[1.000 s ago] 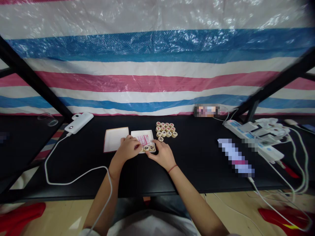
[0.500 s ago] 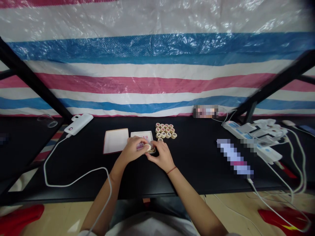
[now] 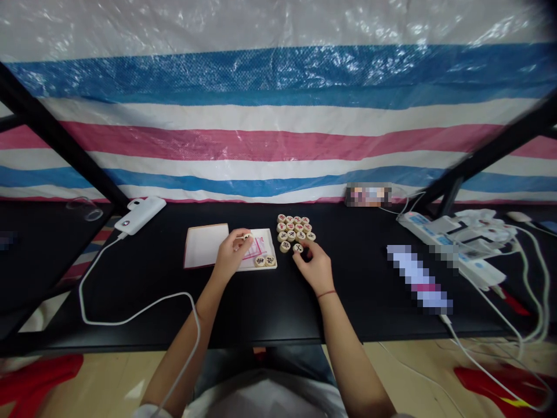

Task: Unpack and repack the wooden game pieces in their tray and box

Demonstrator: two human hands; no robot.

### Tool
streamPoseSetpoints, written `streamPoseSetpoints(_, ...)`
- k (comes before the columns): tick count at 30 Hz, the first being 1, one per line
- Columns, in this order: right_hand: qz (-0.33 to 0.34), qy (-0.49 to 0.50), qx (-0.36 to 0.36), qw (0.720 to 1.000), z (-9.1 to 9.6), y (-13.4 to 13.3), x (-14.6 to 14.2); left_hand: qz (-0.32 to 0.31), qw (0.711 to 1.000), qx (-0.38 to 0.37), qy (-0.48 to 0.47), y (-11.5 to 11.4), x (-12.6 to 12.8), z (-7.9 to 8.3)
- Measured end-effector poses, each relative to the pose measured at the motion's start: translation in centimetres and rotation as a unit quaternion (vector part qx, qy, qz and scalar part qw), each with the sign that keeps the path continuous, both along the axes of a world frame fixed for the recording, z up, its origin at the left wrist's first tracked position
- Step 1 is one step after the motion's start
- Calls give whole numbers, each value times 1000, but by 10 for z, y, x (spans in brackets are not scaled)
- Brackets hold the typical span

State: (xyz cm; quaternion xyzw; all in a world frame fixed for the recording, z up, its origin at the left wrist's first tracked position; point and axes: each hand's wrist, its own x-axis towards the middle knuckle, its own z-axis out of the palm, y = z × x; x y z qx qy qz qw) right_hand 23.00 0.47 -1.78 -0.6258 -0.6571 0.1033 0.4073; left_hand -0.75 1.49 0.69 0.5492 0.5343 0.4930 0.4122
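Over the white box (image 3: pixel 273 234), my left hand (image 3: pixel 230 249) pinches a round xiangqi piece (image 3: pixel 248 237) with a black character. To the right, my right hand (image 3: pixel 317 268) has thumb and fingers around another black-marked xiangqi piece (image 3: pixel 298 248) on the table, at the near row of a block of pieces. That block has red-marked pieces (image 3: pixel 289 220) at the back and black-marked pieces (image 3: pixel 290 236) in front. Inside the box, two black-marked pieces (image 3: pixel 265 261) lie at the near right corner beside a pink-printed sheet (image 3: pixel 256 248).
Left of the box lies its open lid (image 3: pixel 206 246). A white power bank (image 3: pixel 141 217) with a cable stands at the back left. On the right are a blurred-out phone-like object (image 3: pixel 418 278) and a power strip (image 3: pixel 456 247) with chargers. A striped sheet (image 3: pixel 261 145) hangs behind the table (image 3: pixel 270 313).
My right hand has moved right, from the box to the block, with a piece now there. My left hand has shifted slightly left and up, and the two pieces in the box show clearly.
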Motion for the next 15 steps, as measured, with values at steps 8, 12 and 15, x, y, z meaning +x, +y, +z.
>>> streamPoseSetpoints(8, 57, 44, 49, 996, 15, -9, -15, -46, 968, 127, 213, -9, 10, 3)
streamPoseSetpoints(12, 155, 78, 35, 984, 23, -17, -35, -117, 916, 208, 323, -19, 27, 5)
streamPoseSetpoints(15, 156, 82, 36, 984, 23, -19, -40, -134, 904, 218, 343, -22, 34, 4)
